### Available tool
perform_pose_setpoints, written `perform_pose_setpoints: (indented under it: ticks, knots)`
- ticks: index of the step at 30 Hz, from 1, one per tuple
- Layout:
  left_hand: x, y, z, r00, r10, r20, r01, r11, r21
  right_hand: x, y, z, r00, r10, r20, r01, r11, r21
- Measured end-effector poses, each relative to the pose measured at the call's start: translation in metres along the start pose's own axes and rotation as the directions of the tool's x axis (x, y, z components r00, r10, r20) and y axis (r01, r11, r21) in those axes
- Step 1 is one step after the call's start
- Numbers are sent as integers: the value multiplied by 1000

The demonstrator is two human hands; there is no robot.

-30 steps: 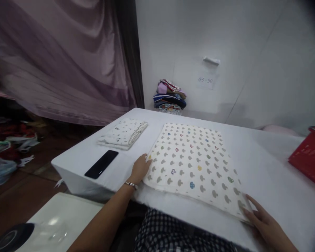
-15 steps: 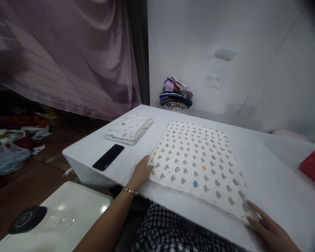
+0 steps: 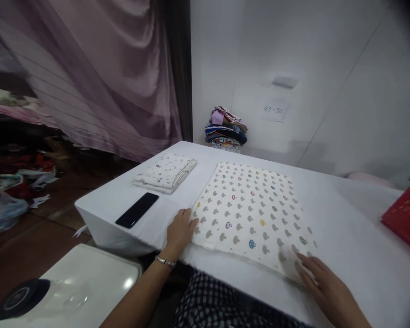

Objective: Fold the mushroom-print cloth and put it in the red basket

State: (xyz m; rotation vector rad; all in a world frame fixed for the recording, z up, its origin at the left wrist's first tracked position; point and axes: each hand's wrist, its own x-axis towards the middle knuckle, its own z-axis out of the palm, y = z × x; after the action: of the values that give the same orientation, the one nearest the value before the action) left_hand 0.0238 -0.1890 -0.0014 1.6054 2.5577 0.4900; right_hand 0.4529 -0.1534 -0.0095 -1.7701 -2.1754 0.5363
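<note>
A white cloth printed with grey and coloured mouse-head shapes (image 3: 251, 209) lies flat and folded on the white table (image 3: 345, 228). My left hand (image 3: 180, 229) rests at its near left corner, fingers curled on the edge. My right hand (image 3: 323, 282) lies on the near right corner, fingers stretched over the cloth, which looks slightly lifted and blurred there. A bracelet sits on my left wrist.
A smaller folded patterned cloth (image 3: 166, 171) and a black phone (image 3: 137, 209) lie on the table's left part. A stack of coloured clothes (image 3: 226, 129) sits by the wall. A red box (image 3: 405, 216) is at the right edge. A white stool (image 3: 71, 287) stands lower left.
My right hand has slid left and onto the cloth's near right corner. The left hand stays at the near left corner. The view has shifted slightly.
</note>
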Motion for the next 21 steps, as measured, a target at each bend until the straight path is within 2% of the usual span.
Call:
perform_pose_setpoints:
  ticks: [2,3,5,9,12,14,16,18,21]
  knots:
    - [2,0,0,999,35,-18,-35,999,14,7,-26,10,969,-246,32,247,969,-11]
    - [3,0,0,998,56,-23,-55,998,21,10,-40,16,932,-359,50,361,933,-17]
    - [4,-2,3,995,98,-34,-97,995,32,17,-66,27,854,-511,95,516,856,-33]
    - [4,-11,8,983,170,-70,-168,985,34,28,-107,49,716,-663,217,686,726,-44]
    - [7,-13,4,984,172,-56,-170,985,33,33,-123,66,628,-716,305,754,657,-12]
    - [12,-6,-2,989,143,-39,-141,989,49,34,-127,74,598,-720,352,768,640,5]
    - [20,11,-6,986,160,-48,-157,986,58,35,-127,80,592,-714,374,768,640,5]
    - [30,34,-5,962,267,-50,-265,963,41,35,-126,81,594,-711,377,768,640,-3]
    - [51,71,9,882,472,11,-472,882,-5,34,-126,80,592,-716,371,773,634,-10]
